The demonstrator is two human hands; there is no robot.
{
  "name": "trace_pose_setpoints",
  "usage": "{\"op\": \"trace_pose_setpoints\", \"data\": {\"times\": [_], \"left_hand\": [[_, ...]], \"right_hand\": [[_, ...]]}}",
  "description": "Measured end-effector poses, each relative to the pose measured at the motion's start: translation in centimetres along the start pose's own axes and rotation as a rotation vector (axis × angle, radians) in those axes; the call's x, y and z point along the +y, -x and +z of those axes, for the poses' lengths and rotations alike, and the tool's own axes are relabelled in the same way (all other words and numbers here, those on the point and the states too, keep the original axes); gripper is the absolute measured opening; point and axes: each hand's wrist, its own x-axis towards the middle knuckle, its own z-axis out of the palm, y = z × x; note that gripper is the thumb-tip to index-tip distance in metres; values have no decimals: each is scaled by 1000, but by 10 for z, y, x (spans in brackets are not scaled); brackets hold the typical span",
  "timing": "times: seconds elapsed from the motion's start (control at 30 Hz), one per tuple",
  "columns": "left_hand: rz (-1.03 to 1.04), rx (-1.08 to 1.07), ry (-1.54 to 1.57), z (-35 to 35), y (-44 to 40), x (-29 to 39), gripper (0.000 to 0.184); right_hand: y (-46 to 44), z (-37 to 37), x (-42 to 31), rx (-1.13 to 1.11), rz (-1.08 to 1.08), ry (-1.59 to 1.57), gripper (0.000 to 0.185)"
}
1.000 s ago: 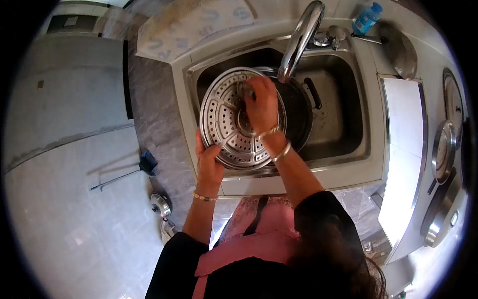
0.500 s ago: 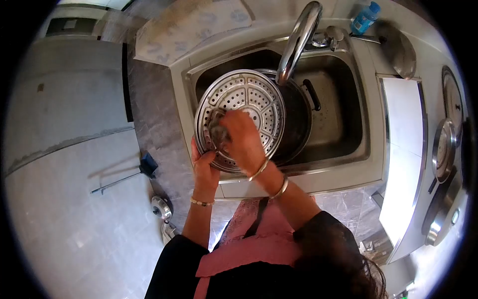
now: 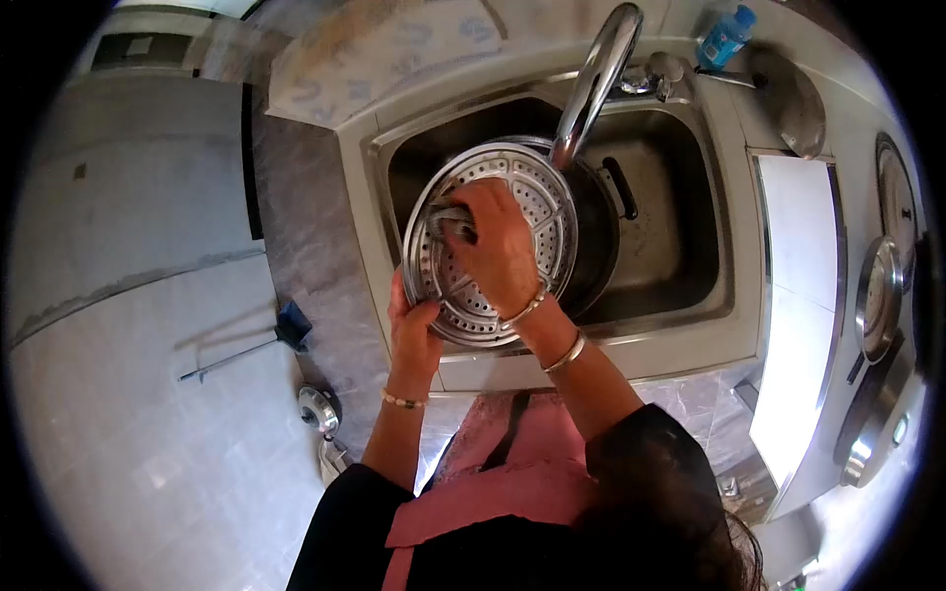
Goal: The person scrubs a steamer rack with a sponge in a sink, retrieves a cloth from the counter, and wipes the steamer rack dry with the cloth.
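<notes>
A round metal steamer tray (image 3: pixel 537 202) with punched holes is tilted over the sink. My left hand (image 3: pixel 416 330) grips its lower left rim, thumb on the near side. Pressed to the tray's perforated face, my right hand (image 3: pixel 498 246) is closed on a grey scouring pad (image 3: pixel 451 225), which shows past the fingertips. Behind the tray stands a dark pot (image 3: pixel 596 251) with a black handle, partly hidden, inside the steel sink (image 3: pixel 680 246).
A chrome faucet (image 3: pixel 596 84) arches over the pot. At the back right are a blue bottle (image 3: pixel 726 37) and a metal lid (image 3: pixel 793 103). More lids (image 3: pixel 879 295) lie along the right counter. A dustpan (image 3: pixel 293 325) is on the floor at left.
The tray and my left hand have shifted slightly to the right. My right hand has slid up and a little right across the tray with the scouring pad.
</notes>
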Motion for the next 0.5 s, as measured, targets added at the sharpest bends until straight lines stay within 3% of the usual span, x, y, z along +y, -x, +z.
{"op": "trace_pose_setpoints", "data": {"times": [0.1, 0.27, 0.4, 0.5], "left_hand": [[-2, 46, -65, 4, 1, 7, 63], [38, -3, 5, -9, -7, 9, 61], [-6, 3, 9, 2, 0, 4, 61], [49, -32, 37, -10, -7, 5, 60]], "right_hand": [[-15, 0, 0, -7, -34, 19, 29], [15, -12, 11, -112, 101, 84, 26], [-9, -2, -4, -25, -78, 51, 28], [16, -6, 9, -102, 49, 98, 29]]}}
